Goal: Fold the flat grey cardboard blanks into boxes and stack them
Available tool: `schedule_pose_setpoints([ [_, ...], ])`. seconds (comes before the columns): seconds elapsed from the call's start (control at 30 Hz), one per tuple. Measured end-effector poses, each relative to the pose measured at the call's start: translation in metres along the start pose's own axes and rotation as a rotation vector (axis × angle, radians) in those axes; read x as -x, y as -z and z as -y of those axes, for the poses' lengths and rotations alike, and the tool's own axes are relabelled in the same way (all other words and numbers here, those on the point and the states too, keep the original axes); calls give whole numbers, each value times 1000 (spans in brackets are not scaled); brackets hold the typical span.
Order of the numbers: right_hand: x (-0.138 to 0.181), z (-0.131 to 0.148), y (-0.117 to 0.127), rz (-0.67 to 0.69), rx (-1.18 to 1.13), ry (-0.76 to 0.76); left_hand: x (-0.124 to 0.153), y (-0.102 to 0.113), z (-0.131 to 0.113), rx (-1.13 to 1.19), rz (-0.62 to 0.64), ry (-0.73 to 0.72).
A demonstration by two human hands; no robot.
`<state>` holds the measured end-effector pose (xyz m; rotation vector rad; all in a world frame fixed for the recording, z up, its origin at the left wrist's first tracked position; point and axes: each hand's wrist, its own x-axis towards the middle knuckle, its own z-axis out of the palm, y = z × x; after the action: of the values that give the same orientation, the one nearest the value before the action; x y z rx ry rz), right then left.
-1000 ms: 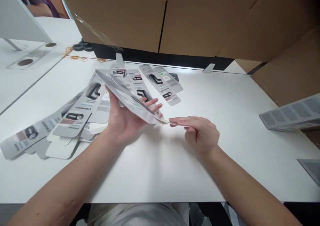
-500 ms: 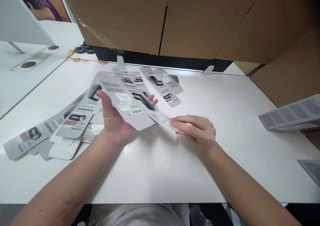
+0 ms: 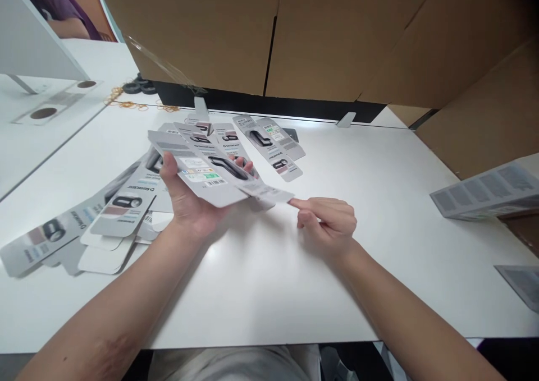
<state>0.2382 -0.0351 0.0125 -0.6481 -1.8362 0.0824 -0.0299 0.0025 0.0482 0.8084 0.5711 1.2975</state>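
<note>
One carton (image 3: 202, 178) is slanting above the surface (image 3: 269, 291), the left hand (image 3: 189, 208) gripping it; the right hand (image 3: 330, 219) is touching its bent flap (image 3: 272, 192), grip unclear. It is looking half-opened; other cartons (image 3: 120, 212) are lying flat, apparently unopened.

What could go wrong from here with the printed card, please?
The flap of the printed card might crease, because the right hand touches it at its outer end. The card could slip from the left hand, which supports it away from that end. The overlapping cards beside that hand could be knocked askew.
</note>
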Motion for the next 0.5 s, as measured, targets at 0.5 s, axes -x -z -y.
schedule_pose_setpoints([
  [0.5,15,4,-6,573,-145,-406,10,-8,17,185,41,85],
])
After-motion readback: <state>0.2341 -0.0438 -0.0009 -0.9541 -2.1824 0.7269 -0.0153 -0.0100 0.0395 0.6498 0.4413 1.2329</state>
